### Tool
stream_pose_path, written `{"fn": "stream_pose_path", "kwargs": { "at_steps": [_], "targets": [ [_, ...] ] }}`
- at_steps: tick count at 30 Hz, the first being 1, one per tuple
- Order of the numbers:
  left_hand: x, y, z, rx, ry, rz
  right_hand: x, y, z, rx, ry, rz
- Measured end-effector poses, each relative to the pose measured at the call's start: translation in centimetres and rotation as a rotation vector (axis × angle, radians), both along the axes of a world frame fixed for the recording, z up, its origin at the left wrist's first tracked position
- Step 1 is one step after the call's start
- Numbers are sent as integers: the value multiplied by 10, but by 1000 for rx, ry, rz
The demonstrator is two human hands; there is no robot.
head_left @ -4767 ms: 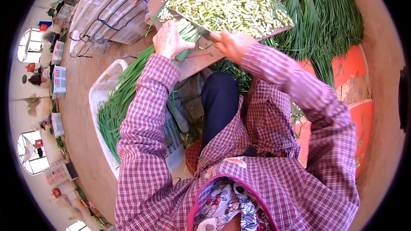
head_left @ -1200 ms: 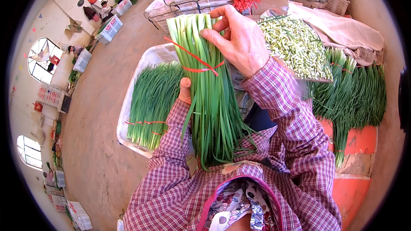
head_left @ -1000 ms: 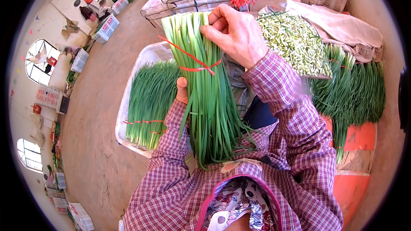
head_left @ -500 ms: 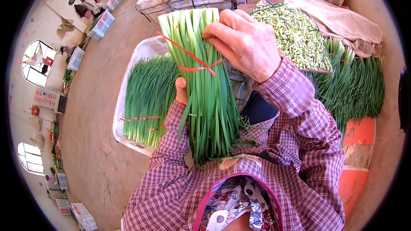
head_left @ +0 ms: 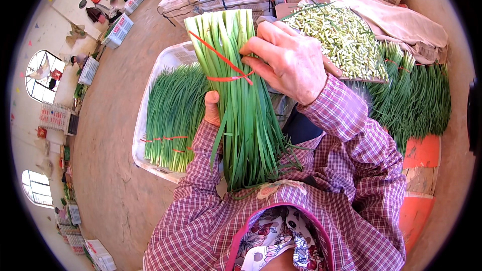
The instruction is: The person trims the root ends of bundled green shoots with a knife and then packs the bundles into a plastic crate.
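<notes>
The left hand (head_left: 212,108) holds a bundle of long green stalks (head_left: 248,125) up in front of the person's chest, pale cut ends at the top and leaves hanging down toward the lap. Its thumb stands at the bundle's left edge; the other fingers are hidden behind the stalks. A red tie (head_left: 230,79) runs around the upper part, with a second strand slanting over the stalks. The right hand (head_left: 288,60) has its fingers bent, the tips touching the bundle's upper right side; whether they pinch a stalk I cannot tell. Just left of the bundle, a white crate (head_left: 139,138) holds more tied bundles (head_left: 175,108). Beyond the right hand, chopped pale pieces (head_left: 341,37) are heaped on a board (head_left: 331,68). More green bundles (head_left: 422,95) lie at the right, beside a pink cloth (head_left: 401,22).
</notes>
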State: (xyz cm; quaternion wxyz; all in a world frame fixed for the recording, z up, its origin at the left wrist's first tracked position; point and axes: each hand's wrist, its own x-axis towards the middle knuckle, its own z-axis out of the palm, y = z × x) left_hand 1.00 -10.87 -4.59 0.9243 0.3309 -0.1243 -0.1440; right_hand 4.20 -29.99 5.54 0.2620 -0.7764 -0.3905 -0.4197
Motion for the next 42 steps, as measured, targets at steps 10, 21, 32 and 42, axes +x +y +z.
{"fn": "stream_pose_path", "kwargs": {
  "at_steps": [10,21,32,42],
  "targets": [
    [3,10,-8,162,-28,-5,-4,0,2,30,197,-53],
    [3,8,-3,153,18,10,11,-2,-5,-26,180,28],
    [9,28,-18,41,78,-10,0,-43,-7,316,1037,458],
    [-1,10,-4,182,90,81,7,-7,-23,49,262,160]
  ]
}}
